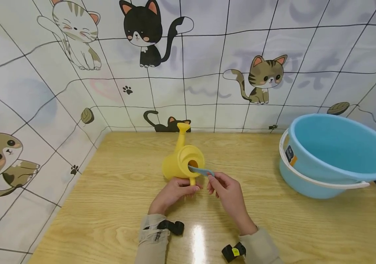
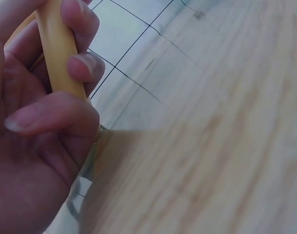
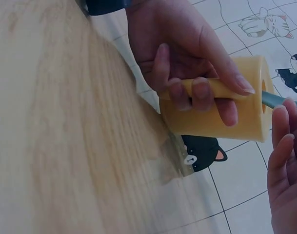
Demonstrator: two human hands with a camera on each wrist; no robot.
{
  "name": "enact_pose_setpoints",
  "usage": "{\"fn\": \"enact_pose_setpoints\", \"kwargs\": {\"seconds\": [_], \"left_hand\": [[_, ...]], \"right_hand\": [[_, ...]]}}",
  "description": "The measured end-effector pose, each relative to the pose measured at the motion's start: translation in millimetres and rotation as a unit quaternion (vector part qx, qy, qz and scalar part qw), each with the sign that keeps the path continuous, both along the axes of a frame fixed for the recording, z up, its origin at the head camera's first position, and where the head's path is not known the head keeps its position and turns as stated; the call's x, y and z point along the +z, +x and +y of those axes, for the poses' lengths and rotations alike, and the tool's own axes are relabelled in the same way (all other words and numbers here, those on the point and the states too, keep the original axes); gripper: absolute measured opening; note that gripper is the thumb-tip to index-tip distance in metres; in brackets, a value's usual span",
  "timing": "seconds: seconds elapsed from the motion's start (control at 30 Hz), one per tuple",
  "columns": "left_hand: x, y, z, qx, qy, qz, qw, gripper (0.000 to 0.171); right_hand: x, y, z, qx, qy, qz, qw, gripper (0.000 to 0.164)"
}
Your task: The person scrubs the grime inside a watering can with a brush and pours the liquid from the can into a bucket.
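Observation:
A yellow watering can (image 1: 171,165) sits on the table, its spout pointing toward the wall and its round opening facing right and up. My left hand (image 1: 174,191) grips the can's handle (image 2: 58,48), fingers curled round it in both wrist views. Between the thumb and fingers of my right hand (image 1: 226,190) is the end of a slim blue-grey handle (image 1: 202,171), curved at its near end. The other end goes into the opening of the can, where it is hidden, so I cannot tell what kind of tool it is.
On the right of the wooden table (image 1: 125,227) stands a large light-blue bucket (image 1: 310,183) with a white carrying handle (image 1: 343,186). Behind and to the left rises a white cloth backdrop (image 1: 204,88) with cat drawings and black grid lines.

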State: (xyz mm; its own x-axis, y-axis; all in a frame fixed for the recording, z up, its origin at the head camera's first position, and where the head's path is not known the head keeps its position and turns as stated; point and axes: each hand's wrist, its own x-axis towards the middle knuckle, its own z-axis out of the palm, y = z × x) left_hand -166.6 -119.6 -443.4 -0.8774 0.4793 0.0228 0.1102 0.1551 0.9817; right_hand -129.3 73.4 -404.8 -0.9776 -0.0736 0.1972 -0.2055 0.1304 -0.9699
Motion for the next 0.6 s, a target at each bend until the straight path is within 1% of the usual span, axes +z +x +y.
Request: {"fn": "enact_pose_setpoints", "kwargs": {"seconds": [0.07, 0.17, 0.3, 0.37, 0.47, 0.6], "left_hand": [[-0.3, -0.3, -1.5, 0.001, 0.0, 0.001, 1.0, 0.027], [-1.2, -0.8, -1.7, 0.003, 0.003, 0.002, 1.0, 0.026], [-0.4, -0.4, -1.2, 0.007, 0.003, 0.003, 1.0, 0.025], [0.3, 0.0, -0.9, 0.007, 0.005, 0.005, 1.0, 0.025], [0.4, 0.0, -0.7, 0.006, 0.008, 0.01, 0.9999, 0.025], [-0.2, 0.9, -0.9, 0.004, 0.009, 0.007, 0.9999, 0.028]], "right_hand": [[-0.4, -0.3, -2.7, 0.005, 0.001, -0.002, 1.0, 0.015], [0.2, 0.1, -3.3, -0.003, -0.002, -0.003, 1.0, 0.016], [2.2, 0.2, -0.8, -0.013, -0.02, 0.005, 1.0, 0.017], [3.0, 0.0, 0.8, -0.016, -0.03, 0.013, 0.999, 0.018], [3.5, -0.8, 3.1, -0.014, -0.043, 0.037, 0.998, 0.018], [3.1, -0.1, 4.9, -0.007, -0.057, 0.063, 0.996, 0.016]]}}
